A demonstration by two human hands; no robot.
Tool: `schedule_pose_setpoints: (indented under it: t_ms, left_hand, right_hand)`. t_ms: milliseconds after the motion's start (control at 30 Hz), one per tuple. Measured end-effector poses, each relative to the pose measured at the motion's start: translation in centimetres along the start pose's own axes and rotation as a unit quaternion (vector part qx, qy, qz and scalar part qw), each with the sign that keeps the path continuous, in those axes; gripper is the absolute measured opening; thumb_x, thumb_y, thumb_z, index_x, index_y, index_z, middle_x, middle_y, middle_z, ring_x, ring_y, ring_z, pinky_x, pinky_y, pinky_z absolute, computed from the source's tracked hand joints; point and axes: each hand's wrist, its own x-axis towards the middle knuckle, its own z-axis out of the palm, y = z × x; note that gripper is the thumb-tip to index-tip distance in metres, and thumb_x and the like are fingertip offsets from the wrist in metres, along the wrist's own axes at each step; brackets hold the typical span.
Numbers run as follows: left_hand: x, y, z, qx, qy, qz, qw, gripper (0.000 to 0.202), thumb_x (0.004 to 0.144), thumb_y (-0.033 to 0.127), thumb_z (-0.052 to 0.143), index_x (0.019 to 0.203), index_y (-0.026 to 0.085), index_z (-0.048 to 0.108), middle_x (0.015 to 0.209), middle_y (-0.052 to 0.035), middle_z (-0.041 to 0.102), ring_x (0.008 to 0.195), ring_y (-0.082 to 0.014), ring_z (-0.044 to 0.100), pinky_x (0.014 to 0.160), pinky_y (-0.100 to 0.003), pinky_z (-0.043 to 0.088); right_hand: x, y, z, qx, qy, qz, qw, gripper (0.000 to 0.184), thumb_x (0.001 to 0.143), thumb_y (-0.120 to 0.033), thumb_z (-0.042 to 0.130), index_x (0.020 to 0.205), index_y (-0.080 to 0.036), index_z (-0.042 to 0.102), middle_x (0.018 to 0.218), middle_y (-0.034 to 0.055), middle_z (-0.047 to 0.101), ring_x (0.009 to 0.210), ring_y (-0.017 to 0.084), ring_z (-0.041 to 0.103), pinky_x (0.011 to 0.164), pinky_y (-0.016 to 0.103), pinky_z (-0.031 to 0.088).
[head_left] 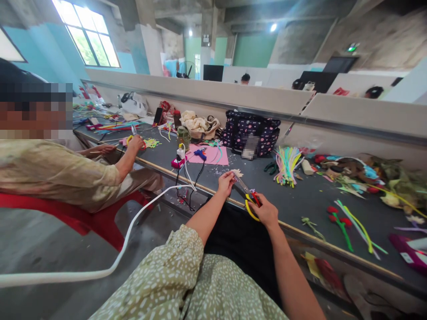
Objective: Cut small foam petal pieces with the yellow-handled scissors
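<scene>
My right hand (267,210) is closed round the handles of a pair of scissors (247,195) with yellow and red grips. Their metal blades point up and left, reaching my left hand (227,183). The fingers of that left hand are pinched together by the blade tips, at the table's front edge. What they hold is too small to make out. Just beyond the fingertips is a small pale, frilly piece (237,172); whether it is held or lies on the table I cannot tell.
On the dark table (267,182) lie a blue glue gun (200,154) on pink paper (218,155), a bundle of fuzzy stems (288,166), pliers (270,167), a dotted bag (250,131) and a red-and-green stem flower (342,224). A white cable (133,222) crosses left, near a seated co-worker (60,173) holding scissors.
</scene>
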Motion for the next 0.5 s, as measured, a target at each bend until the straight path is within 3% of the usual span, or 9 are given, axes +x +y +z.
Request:
schedule_pose_setpoints:
  t_ms: [500]
  left_hand:
    - [0.15,-0.09,-0.11,0.009,-0.007,0.003,1.000,0.021,0.057,0.017,0.077,0.074,0.013,0.064,0.062,0.0004,0.061,0.049,-0.0041,0.050,0.062,-0.023,0.045]
  right_hand:
    - [0.06,0.23,0.23,0.005,0.010,-0.010,1.000,0.049,0.076,-0.061,0.049,0.114,-0.030,0.055,0.091,-0.0001,0.069,0.079,0.021,0.063,0.064,0.029,0.042]
